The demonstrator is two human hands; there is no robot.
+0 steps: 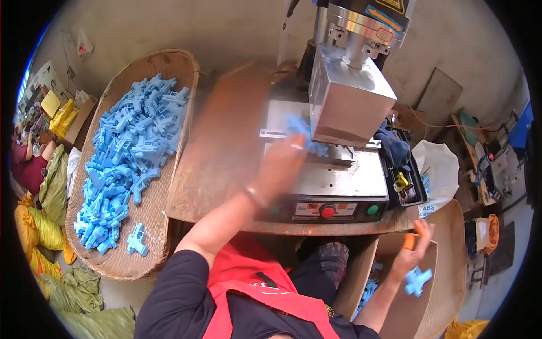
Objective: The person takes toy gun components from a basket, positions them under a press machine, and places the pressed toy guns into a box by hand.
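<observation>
My left hand (280,165), smeared by motion and with a band at the wrist, reaches to the press's fixture. A light-blue toy pistol (318,148) is at its fingertips, beside the metal block (353,96) of the press. Over the cardboard box (415,308) at the lower right is my right hand (407,257), its fingers spread and two wearing orange covers. Just below its palm, a blue toy pistol (418,281) appears to hang in the air, apart from the fingers. More blue toy pistols (368,294) lie inside the box.
A long wicker basket (155,226) heaped with blue toy pistols (130,135) stands at the left. On the press's front panel are a red button (327,211) and a green one (372,209). A black tray (416,195) and a white sack (437,169) flank the press.
</observation>
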